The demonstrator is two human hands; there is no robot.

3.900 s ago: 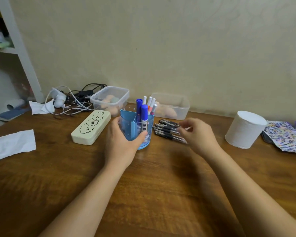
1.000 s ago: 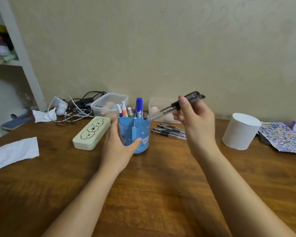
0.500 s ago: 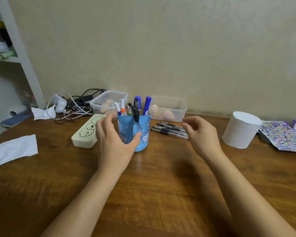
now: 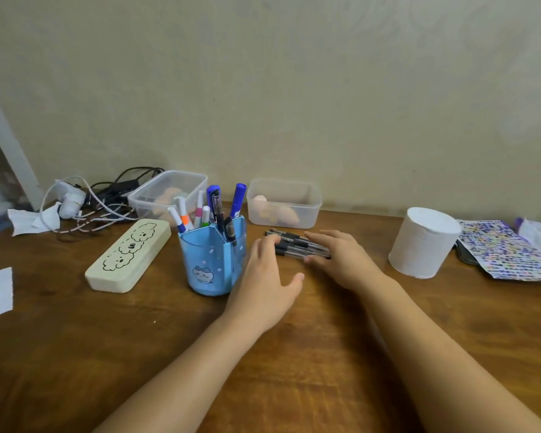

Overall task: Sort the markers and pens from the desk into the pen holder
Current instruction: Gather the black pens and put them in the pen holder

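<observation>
Both hands at the pens (image 4: 297, 245) lying on the desk (image 4: 294, 354), right of the blue holder (image 4: 211, 260). Left hand (image 4: 267, 281) spread, fingertips on the pile's left end. Right hand (image 4: 341, 260) loosely cupped over its right end; grip unclear. Markers (image 4: 197, 210) stand in the holder.

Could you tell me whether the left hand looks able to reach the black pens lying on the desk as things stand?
Probably yes. The left hand lies just right of the pen holder, its fingers at the near end of the black pens. Nothing stands between; the right hand already rests on the far end.
</observation>
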